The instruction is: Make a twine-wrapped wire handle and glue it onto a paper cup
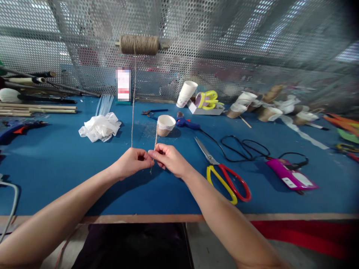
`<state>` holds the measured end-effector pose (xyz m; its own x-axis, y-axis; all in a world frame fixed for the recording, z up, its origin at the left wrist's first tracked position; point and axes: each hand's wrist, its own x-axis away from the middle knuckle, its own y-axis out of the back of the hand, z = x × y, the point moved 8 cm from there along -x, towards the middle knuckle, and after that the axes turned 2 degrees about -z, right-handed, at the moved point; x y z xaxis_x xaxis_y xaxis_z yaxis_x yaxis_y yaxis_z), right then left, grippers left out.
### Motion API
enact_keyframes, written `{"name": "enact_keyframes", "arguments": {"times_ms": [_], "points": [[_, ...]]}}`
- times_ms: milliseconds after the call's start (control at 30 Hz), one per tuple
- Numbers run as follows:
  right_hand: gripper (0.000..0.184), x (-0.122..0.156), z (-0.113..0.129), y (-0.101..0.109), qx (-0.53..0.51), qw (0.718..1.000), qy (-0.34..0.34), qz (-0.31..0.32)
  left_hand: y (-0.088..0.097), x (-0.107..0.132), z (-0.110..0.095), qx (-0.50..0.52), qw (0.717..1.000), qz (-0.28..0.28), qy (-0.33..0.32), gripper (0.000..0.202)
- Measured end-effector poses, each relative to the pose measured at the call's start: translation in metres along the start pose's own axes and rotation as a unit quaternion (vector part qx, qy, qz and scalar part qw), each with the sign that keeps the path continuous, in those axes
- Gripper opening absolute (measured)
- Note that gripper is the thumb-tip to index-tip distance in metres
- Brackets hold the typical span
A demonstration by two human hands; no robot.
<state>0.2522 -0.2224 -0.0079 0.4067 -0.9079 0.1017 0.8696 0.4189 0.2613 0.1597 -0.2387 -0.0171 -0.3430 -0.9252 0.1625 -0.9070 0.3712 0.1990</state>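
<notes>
A strand of brown twine [133, 108] hangs from the spool [139, 45] on the mesh wall and runs down into my left hand [137, 161], whose fingers are pinched on it. My right hand [169, 158] is closed on another twine length [156, 136] that rises toward the small paper cup [166, 126]. That cup stands upright behind my hands, its lower part brown and its upper band white. The two hands meet at the fingertips, and a short frayed twine end pokes out below them. Exactly how the twine passes between the fingers is hidden.
Scissors [215, 160] with red and yellow handles lie to the right, near a blue glue gun [187, 123] and a purple power strip [291, 175] with black cable. White crumpled material [100, 127] lies left. Behind are pliers [154, 112], stacked cups [187, 93] and a box of tape [206, 104].
</notes>
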Motion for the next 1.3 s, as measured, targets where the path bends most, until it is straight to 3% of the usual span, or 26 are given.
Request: {"name": "enact_keyframes", "arguments": {"times_ms": [100,300,733,967,1167,1300], "points": [[0.036,0.0,0.0,0.0,-0.034,0.999,0.002,0.008,-0.002,0.001,-0.003,0.021,1.0,0.013,-0.002,0.023],[0.031,0.004,0.008,-0.008,-0.152,0.984,0.017,0.094,-0.007,0.005,-0.006,0.091,0.994,0.059,0.015,0.025],[0.034,-0.001,0.0,0.002,-0.034,0.999,0.012,0.035,0.002,0.004,-0.011,-0.017,1.0,0.017,-0.015,0.017],[0.034,0.0,0.004,0.005,-0.006,0.999,0.028,-0.024,0.0,0.001,-0.005,-0.002,1.0,-0.014,0.004,0.021],[0.031,0.001,0.008,-0.004,-0.076,0.995,0.047,0.05,-0.001,0.002,-0.004,0.063,0.998,0.015,0.026,0.026],[0.032,0.0,0.005,0.001,-0.017,0.999,0.038,0.029,0.001,0.001,-0.004,0.036,0.999,0.005,0.013,0.024]]}}
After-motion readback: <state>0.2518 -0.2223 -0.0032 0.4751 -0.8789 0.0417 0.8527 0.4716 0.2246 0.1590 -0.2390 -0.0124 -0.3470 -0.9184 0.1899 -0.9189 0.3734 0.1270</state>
